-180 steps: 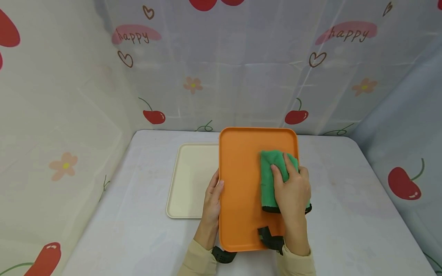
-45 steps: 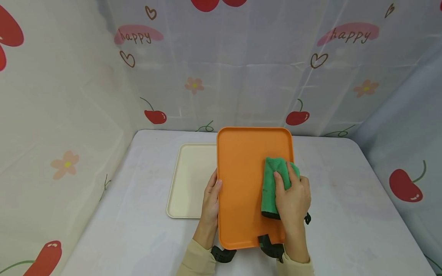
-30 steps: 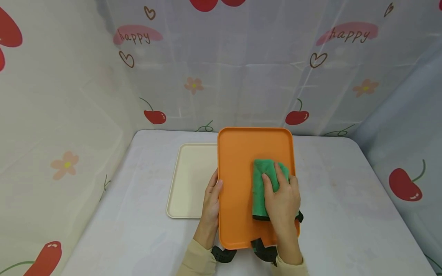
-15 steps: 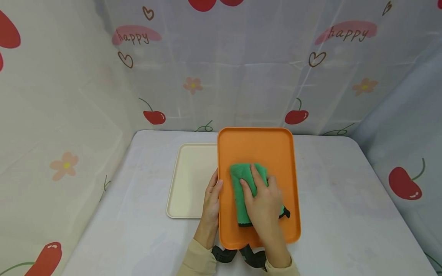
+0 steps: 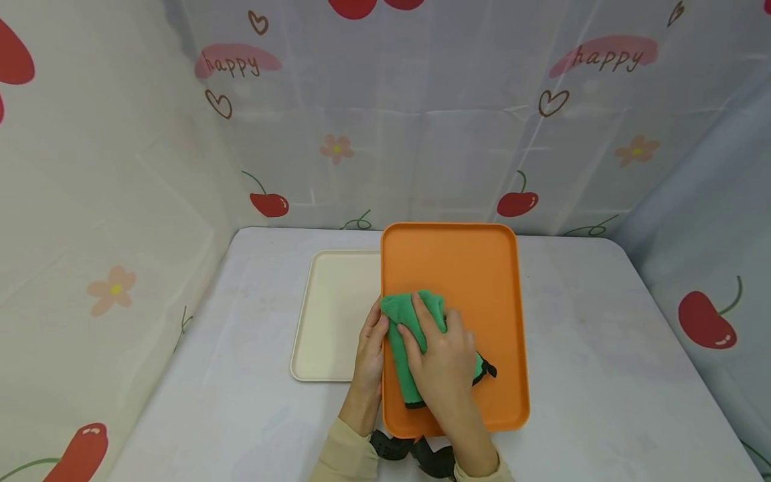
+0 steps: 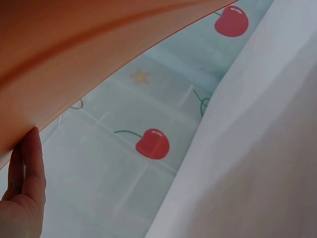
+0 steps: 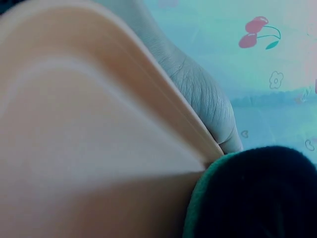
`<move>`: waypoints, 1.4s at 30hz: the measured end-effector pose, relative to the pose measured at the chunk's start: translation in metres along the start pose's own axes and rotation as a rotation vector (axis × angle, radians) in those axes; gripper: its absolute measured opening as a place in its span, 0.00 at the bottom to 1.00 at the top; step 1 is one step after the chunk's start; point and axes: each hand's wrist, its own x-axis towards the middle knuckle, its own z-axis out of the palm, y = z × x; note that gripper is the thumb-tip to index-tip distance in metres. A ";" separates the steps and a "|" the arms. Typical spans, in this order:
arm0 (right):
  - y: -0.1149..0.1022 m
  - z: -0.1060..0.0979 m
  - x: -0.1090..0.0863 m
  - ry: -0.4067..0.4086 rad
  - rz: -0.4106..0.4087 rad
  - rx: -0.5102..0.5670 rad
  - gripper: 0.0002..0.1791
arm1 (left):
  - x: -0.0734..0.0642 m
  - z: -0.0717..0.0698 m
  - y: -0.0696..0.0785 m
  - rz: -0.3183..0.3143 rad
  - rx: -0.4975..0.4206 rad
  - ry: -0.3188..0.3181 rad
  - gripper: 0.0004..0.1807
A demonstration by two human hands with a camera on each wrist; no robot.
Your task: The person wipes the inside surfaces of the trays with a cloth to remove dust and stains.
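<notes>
An orange tray (image 5: 482, 281) is held up, tilted toward the head camera. My left hand (image 5: 369, 355) grips its left edge, thumb at the rim; the left wrist view shows those fingers (image 6: 30, 163) against the tray's underside (image 6: 79, 44). With my right hand (image 5: 444, 361) I hold a folded green cloth (image 5: 402, 365) with black trim against the tray's face. The cloth reaches the left rim, close by my left thumb. In the right wrist view the cloth's dark part (image 7: 267, 193) fills the lower right corner, and my right fingers are hidden.
A cream tray (image 5: 328, 314) lies flat on the white-covered table (image 5: 602, 348), partly behind the orange tray. Printed curtains (image 5: 421, 154) enclose the back and sides. A black wrist strap (image 5: 391, 445) sits on each wrist.
My right hand has swept the green cloth from the orange tray's right side leftward and slightly down to its left rim. My left hand keeps its grip in nearly the same place.
</notes>
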 end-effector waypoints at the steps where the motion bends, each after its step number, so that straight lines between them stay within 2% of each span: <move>1: 0.000 0.000 0.000 0.000 0.001 0.002 0.29 | 0.000 0.000 0.000 0.001 0.001 -0.002 0.26; 17: 0.008 -0.003 0.000 -0.011 -0.009 0.005 0.29 | 0.000 0.001 0.001 -0.020 0.002 0.017 0.27; 23: 0.018 -0.005 0.001 -0.002 0.013 -0.003 0.29 | 0.001 0.002 0.003 -0.047 -0.005 0.052 0.29; 29: 0.031 -0.011 0.002 0.026 0.070 0.004 0.28 | 0.001 0.001 0.005 -0.068 0.004 0.104 0.29; 35: 0.045 -0.019 0.003 0.029 0.167 -0.004 0.28 | 0.001 -0.001 0.007 -0.069 0.015 0.110 0.31; 42: 0.060 -0.032 0.005 -0.017 0.304 -0.048 0.26 | 0.001 -0.001 0.008 -0.064 0.019 0.105 0.31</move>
